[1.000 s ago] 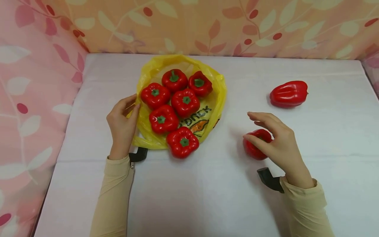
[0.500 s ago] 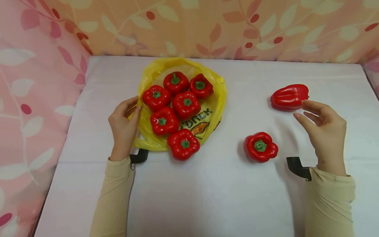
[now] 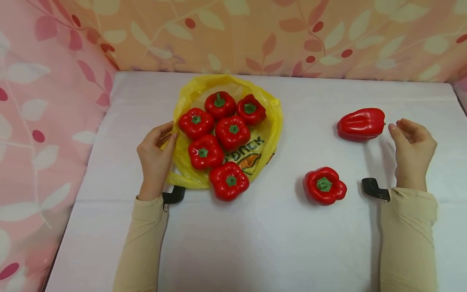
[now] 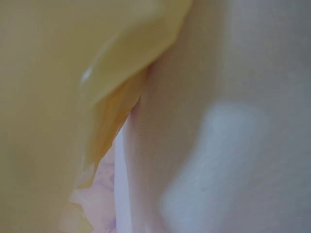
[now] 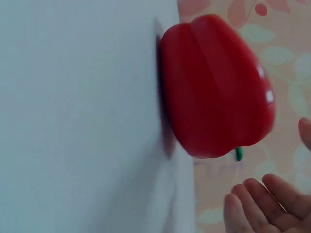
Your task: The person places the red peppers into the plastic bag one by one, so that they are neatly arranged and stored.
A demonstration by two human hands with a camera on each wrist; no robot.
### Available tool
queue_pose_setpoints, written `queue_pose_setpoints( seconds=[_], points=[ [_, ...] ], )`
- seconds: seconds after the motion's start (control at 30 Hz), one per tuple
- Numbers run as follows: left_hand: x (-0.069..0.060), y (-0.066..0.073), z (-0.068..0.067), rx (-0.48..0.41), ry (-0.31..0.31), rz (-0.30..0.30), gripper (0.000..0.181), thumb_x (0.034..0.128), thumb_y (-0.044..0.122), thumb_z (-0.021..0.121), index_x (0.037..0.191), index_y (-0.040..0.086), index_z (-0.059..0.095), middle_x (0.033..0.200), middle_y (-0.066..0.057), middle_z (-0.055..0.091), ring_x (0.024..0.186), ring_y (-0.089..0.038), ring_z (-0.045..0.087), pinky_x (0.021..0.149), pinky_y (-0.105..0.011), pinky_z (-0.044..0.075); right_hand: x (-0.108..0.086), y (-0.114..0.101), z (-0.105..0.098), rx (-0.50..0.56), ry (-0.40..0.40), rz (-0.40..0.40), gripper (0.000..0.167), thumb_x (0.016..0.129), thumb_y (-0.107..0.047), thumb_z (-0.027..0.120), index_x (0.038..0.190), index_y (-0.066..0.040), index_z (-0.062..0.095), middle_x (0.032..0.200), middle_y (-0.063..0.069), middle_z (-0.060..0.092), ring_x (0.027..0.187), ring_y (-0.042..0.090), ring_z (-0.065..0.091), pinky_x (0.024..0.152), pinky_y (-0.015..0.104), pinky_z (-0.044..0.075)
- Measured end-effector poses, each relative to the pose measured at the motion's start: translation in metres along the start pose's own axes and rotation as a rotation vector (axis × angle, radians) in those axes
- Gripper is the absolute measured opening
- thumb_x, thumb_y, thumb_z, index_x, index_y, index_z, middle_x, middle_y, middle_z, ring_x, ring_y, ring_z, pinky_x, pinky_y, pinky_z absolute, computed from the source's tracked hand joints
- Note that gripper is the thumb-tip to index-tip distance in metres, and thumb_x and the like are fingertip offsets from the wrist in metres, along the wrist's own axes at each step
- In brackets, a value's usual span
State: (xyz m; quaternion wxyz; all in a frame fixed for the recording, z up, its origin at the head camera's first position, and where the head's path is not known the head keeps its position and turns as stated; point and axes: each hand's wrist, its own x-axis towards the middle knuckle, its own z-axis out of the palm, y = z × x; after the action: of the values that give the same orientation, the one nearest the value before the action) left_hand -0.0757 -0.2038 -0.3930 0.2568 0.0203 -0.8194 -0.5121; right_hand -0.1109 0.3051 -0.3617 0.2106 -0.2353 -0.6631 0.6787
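My left hand (image 3: 155,160) pinches the left rim of a yellow plastic bag (image 3: 276,117), which lies spread open on the table. Several red bell peppers (image 3: 233,132) sit in it, stems up; the front one (image 3: 229,181) overlaps its front edge. In the left wrist view the bag (image 4: 43,97) hides the fingertips. My right hand (image 3: 416,152) is just right of a bell pepper lying on its side (image 3: 361,124), fingers loosely bent and apart from it. The right wrist view shows this pepper (image 5: 216,92) with its green stem toward the fingers (image 5: 262,206).
Another red bell pepper (image 3: 324,185) stands on the white tablecloth (image 3: 273,243), front right of the bag. Floral cloth (image 3: 255,36) rises behind the table and at its left. Dark wrist-camera mounts stick out from both sleeves.
My right hand has left the standing bell pepper, moving right and away from me to the stem end of the lying one. The left hand keeps its hold on the bag.
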Motion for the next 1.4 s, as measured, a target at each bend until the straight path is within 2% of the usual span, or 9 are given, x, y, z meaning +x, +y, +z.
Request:
queue_pose_setpoints(
  seconds=[0.17, 0.3, 0.5, 0.7, 0.87, 1.07, 1.27, 1.3, 1.4],
  points=[
    [0.001, 0.001, 0.002, 0.007, -0.014, 0.028, 0.026, 0.0861, 0.002, 0.066, 0.111, -0.003, 0.067, 0.112, -0.012, 0.067, 0.104, -0.02, 0.063, 0.086, -0.026, 0.053, 0.009, 0.01, -0.008, 0.08, -0.131, 0.126, 0.052, 0.084, -0.014, 0.072, 0.13, -0.002, 0.052, 0.117, 0.002, 0.055, 0.089, 0.006, 0.059, 0.076, 0.011, 0.051],
    [0.003, 0.004, 0.003, 0.01, -0.011, 0.041, 0.026, 0.0857, 0.003, 0.067, 0.111, -0.003, 0.067, 0.111, -0.012, 0.067, 0.104, -0.02, 0.063, 0.086, -0.026, 0.053, 0.011, 0.014, -0.011, 0.035, -0.257, 0.142, 0.066, 0.089, -0.021, 0.065, 0.145, -0.002, 0.034, 0.137, 0.008, 0.041, 0.099, 0.004, 0.056, 0.084, 0.009, 0.047],
    [0.006, 0.005, 0.005, 0.01, -0.013, 0.046, 0.027, 0.0853, 0.003, 0.067, 0.111, -0.004, 0.067, 0.111, -0.012, 0.067, 0.104, -0.02, 0.063, 0.086, -0.027, 0.053, 0.012, 0.018, -0.008, 0.001, -0.299, 0.114, 0.065, 0.088, -0.013, 0.067, 0.144, -0.001, 0.035, 0.123, 0.004, 0.05, 0.104, 0.007, 0.052, 0.082, 0.009, 0.048],
    [0.005, 0.004, 0.005, 0.015, -0.011, 0.046, 0.026, 0.0858, 0.002, 0.066, 0.111, -0.004, 0.067, 0.111, -0.013, 0.067, 0.104, -0.02, 0.063, 0.087, -0.026, 0.053, 0.01, 0.022, -0.005, 0.064, -0.301, 0.105, 0.051, 0.084, -0.004, 0.07, 0.13, -0.003, 0.049, 0.108, 0.0, 0.057, 0.094, 0.007, 0.056, 0.074, 0.011, 0.052],
    [0.002, 0.004, 0.003, 0.012, -0.007, 0.035, 0.025, 0.0859, 0.003, 0.066, 0.11, -0.004, 0.067, 0.111, -0.013, 0.067, 0.104, -0.02, 0.063, 0.087, -0.027, 0.053, 0.006, 0.02, -0.001, 0.023, -0.31, 0.071, 0.055, 0.081, -0.003, 0.072, 0.132, -0.006, 0.051, 0.118, 0.003, 0.055, 0.103, 0.01, 0.052, 0.076, 0.01, 0.051],
    [0.001, 0.002, 0.001, 0.01, -0.006, 0.018, 0.026, 0.0857, 0.005, 0.067, 0.111, -0.003, 0.067, 0.111, -0.012, 0.067, 0.104, -0.02, 0.063, 0.086, -0.026, 0.053, -0.002, 0.015, 0.008, -0.068, -0.362, -0.072, 0.058, 0.076, 0.005, 0.074, 0.129, -0.009, 0.057, 0.128, 0.005, 0.054, 0.115, 0.013, 0.048, 0.081, 0.007, 0.048],
    [0.001, 0.002, -0.001, 0.02, 0.001, 0.011, 0.027, 0.0851, 0.003, 0.067, 0.111, -0.003, 0.067, 0.111, -0.012, 0.067, 0.104, -0.021, 0.063, 0.086, -0.026, 0.053, -0.01, 0.006, 0.02, -0.471, -0.506, -0.388, 0.067, 0.075, 0.009, 0.072, 0.135, -0.013, 0.052, 0.14, 0.0, 0.047, 0.125, 0.014, 0.041, 0.094, 0.011, 0.042],
    [0.001, 0.002, -0.002, 0.017, 0.001, 0.007, 0.027, 0.0852, 0.003, 0.067, 0.111, -0.003, 0.067, 0.111, -0.012, 0.067, 0.104, -0.021, 0.063, 0.086, -0.026, 0.053, -0.011, 0.006, 0.021, -0.515, -0.534, -0.428, 0.067, 0.076, 0.009, 0.072, 0.136, -0.013, 0.052, 0.142, -0.001, 0.045, 0.126, 0.014, 0.04, 0.095, 0.011, 0.041],
    [0.0, 0.002, -0.002, 0.011, -0.002, 0.0, 0.027, 0.0855, 0.004, 0.067, 0.111, -0.003, 0.067, 0.112, -0.012, 0.067, 0.105, -0.02, 0.063, 0.086, -0.027, 0.053, -0.014, 0.005, 0.026, -0.515, -0.606, -0.481, 0.067, 0.074, 0.013, 0.071, 0.135, -0.008, 0.053, 0.143, 0.001, 0.043, 0.13, 0.015, 0.036, 0.097, 0.012, 0.04]
  ],
)
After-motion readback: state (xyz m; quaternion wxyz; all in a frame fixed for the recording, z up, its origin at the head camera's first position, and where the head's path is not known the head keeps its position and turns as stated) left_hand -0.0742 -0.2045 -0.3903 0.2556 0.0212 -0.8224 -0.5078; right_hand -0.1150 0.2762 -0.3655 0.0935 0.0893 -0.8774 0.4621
